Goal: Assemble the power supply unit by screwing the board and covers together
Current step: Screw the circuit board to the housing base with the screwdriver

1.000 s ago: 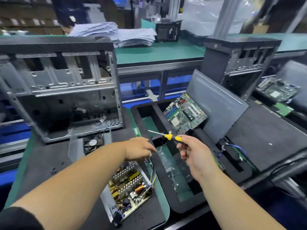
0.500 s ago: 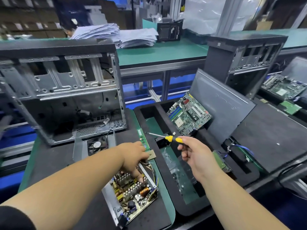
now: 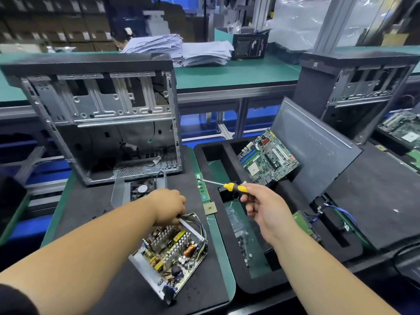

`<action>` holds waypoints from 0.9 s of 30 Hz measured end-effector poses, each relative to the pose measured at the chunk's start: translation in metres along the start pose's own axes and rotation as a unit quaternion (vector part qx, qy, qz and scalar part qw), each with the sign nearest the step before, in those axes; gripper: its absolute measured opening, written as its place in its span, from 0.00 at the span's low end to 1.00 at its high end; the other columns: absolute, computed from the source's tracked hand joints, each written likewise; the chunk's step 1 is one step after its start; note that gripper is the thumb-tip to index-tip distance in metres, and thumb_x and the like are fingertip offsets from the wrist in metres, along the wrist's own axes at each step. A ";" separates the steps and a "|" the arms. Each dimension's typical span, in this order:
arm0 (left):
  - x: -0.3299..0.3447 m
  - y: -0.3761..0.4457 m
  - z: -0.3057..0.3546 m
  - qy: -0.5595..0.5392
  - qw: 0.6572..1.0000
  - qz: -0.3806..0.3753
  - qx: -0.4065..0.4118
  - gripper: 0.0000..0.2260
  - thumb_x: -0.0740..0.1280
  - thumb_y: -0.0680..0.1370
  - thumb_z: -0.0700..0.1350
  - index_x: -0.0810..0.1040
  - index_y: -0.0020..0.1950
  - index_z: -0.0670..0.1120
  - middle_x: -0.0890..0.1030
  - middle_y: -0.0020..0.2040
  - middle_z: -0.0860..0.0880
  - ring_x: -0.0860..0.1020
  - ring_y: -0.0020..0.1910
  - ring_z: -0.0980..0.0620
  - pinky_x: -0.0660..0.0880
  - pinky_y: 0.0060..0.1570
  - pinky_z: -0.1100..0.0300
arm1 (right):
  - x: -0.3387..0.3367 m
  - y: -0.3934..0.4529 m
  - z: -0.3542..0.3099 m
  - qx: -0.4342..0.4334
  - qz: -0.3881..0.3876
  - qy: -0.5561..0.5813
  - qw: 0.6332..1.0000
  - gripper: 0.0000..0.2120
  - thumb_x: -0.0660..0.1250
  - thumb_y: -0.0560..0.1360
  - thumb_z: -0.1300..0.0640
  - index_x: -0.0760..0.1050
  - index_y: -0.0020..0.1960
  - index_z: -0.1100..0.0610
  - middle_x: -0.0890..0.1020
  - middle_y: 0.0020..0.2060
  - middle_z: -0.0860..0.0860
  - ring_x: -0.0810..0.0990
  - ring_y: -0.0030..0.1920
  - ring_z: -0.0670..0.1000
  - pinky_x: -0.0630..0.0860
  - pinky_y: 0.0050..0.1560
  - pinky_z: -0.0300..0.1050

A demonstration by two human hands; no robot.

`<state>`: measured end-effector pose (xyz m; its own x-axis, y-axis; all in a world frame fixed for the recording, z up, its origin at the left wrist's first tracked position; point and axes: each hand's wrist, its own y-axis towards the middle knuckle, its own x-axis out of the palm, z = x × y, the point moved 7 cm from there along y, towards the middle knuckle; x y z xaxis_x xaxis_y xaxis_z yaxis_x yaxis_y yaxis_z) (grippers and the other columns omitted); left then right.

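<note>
The open power supply unit (image 3: 169, 253) lies on the black mat near the front, its board with coils and heat sinks exposed in a grey metal tray. My left hand (image 3: 169, 206) grips the far edge of that tray where the wire bundle (image 3: 195, 220) comes out. My right hand (image 3: 264, 209) holds a yellow-handled screwdriver (image 3: 235, 187) in the air, its tip pointing left over a green memory stick (image 3: 203, 189). A grey cover with a fan (image 3: 139, 189) lies behind the unit.
An empty computer case (image 3: 102, 114) stands at the back left. A black foam tray (image 3: 250, 283) to the right holds a motherboard (image 3: 268, 156) and a leaning grey panel (image 3: 313, 146). A small CPU chip (image 3: 210, 209) lies by the memory stick. A second case (image 3: 354, 87) stands at the far right.
My left hand moved down from the air onto the far edge of the power supply unit. My right hand keeps the screwdriver raised in about the same place.
</note>
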<state>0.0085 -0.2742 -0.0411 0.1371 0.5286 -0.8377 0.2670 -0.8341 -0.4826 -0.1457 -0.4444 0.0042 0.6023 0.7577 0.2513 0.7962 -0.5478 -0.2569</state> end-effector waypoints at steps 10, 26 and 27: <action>0.043 -0.064 -0.035 -0.058 0.983 -0.058 -0.164 0.19 0.59 0.80 0.62 0.78 0.52 0.48 0.79 0.51 0.49 0.78 0.47 0.46 0.75 0.40 0.53 | 0.028 -0.001 0.005 0.015 -0.057 -0.015 0.998 0.12 0.64 0.78 0.59 0.85 0.43 0.53 0.80 0.31 0.50 0.70 0.26 0.45 0.67 0.28 0.37; 0.102 -0.127 -0.048 -0.301 0.839 -0.028 -0.453 0.24 0.58 0.79 0.64 0.71 0.35 0.46 0.75 0.35 0.49 0.74 0.35 0.49 0.71 0.36 0.56 | 0.068 0.010 0.013 0.034 -0.095 -0.029 0.994 0.10 0.67 0.76 0.57 0.86 0.40 0.53 0.79 0.31 0.49 0.69 0.26 0.44 0.68 0.27 0.34; 0.103 -0.127 -0.043 -0.324 0.826 -0.027 -0.461 0.24 0.58 0.80 0.63 0.71 0.35 0.46 0.74 0.35 0.48 0.74 0.35 0.49 0.71 0.37 0.56 | 0.068 0.012 0.015 0.035 -0.094 -0.028 0.995 0.09 0.68 0.76 0.57 0.86 0.41 0.54 0.79 0.31 0.49 0.69 0.26 0.44 0.68 0.27 0.34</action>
<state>0.0302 -0.1072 -0.0548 -0.3574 0.1167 -0.9266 0.9099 -0.1801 -0.3736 -0.0959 -0.3943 0.0046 0.4368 0.8642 0.2498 0.8876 -0.3690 -0.2756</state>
